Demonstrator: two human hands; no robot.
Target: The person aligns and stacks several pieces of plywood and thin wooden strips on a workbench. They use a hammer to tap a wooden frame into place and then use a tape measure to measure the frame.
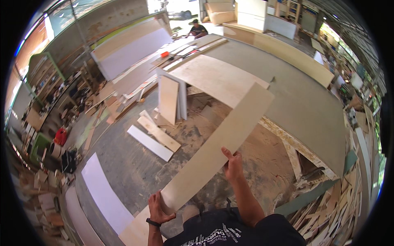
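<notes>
A long, pale wooden board (213,147) slants across the middle, from near my body up toward the large worktable. My left hand (159,209) grips its near end, thumb on the near side, a dark band on the wrist. Farther along, my right hand (233,165) holds the board's right edge with the thumb on top; its other fingers are partly hidden underneath. The far end of the board overlaps a plywood sheet (221,76) in view. Below my left hand lies another pale board (139,225), partly covered by my arm.
A large grey-topped worktable (303,110) fills the right. White and wooden strips (151,142) lie on the dusty floor, near leaning panels (169,98). A long white panel (104,192) lies at left. Scrap wood (328,213) is heaped at right. A person (198,29) crouches far back.
</notes>
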